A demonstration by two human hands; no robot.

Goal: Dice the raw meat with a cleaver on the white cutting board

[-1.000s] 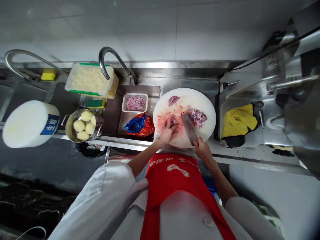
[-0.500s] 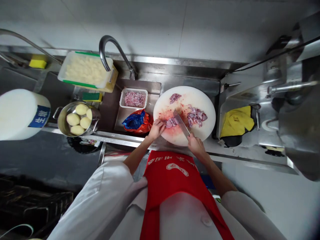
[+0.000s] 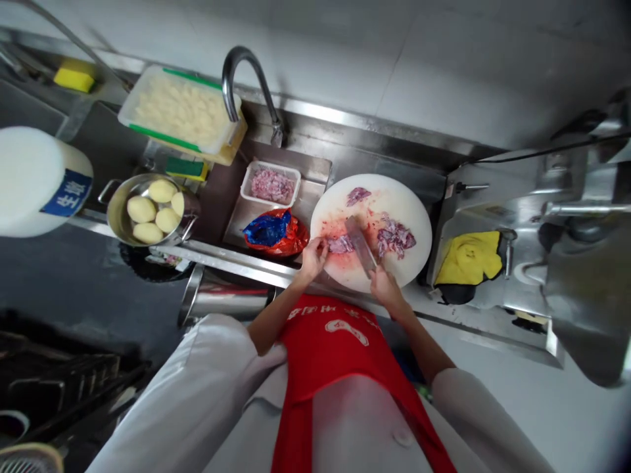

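Note:
A round white cutting board (image 3: 345,272) bears a small meat piece (image 3: 358,196) at its top and a pile of cut meat (image 3: 395,238) on its right. My right hand (image 3: 387,286) is closed round the handle of a broad cleaver (image 3: 361,244), whose blade lies against the right end of a meat strip (image 3: 340,244). At the strip's left end is my left hand (image 3: 314,258), its fingers pinched together on the meat at the board's left edge.
Left of the board are a white basket of chopped meat (image 3: 271,184), a red and blue bag (image 3: 276,232), a curved faucet (image 3: 251,72), a pot of peeled potatoes (image 3: 116,217) and a lidded tub (image 3: 182,112). A yellow cloth (image 3: 468,258) lies to the right.
The whole view has shifted and tilted slightly. The cleaver's blade looks turned more to its flat side. My left hand's fingers are drawn closer together at the strip's left end.

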